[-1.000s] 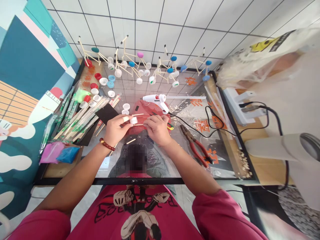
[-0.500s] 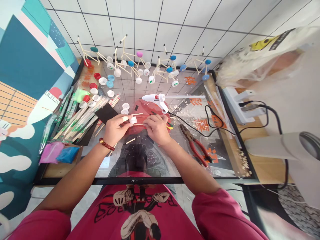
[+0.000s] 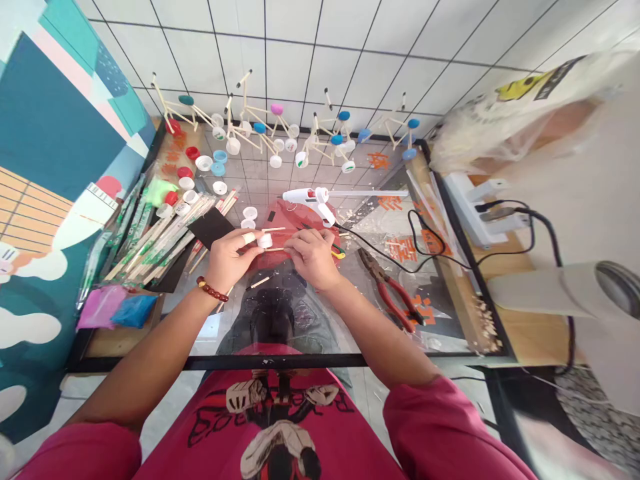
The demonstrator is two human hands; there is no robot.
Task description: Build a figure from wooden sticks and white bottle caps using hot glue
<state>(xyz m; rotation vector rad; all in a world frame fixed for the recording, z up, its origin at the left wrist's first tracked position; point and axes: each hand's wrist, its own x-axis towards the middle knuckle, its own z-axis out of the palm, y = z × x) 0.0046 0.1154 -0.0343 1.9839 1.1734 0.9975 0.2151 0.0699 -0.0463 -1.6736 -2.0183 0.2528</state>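
Note:
My left hand (image 3: 231, 257) pinches a white bottle cap (image 3: 265, 241) between thumb and fingers. One thin wooden stick (image 3: 273, 230) shows just behind the cap. A second wooden stick (image 3: 276, 249) runs from the cap's near side to my right hand (image 3: 313, 257), whose thumb and fingertips are closed on its other end. Both hands are over a red patch (image 3: 280, 220) on the glass tabletop (image 3: 350, 320). A short stick piece (image 3: 260, 282) lies on the glass nearer to me. Just beyond my hands rests a white glue gun (image 3: 307, 195).
Red-handled pliers (image 3: 393, 290) lie right of my right arm, with the glue gun's cable (image 3: 385, 257) beyond them. Bundled sticks (image 3: 155, 243) and loose caps (image 3: 204, 163) are at left. Stick figures on caps (image 3: 275, 130) line the back edge. A power strip (image 3: 475, 207) stands at right.
The whole view has shifted very slightly. Both hands keep their hold on the cap and the stick, with hardly any movement.

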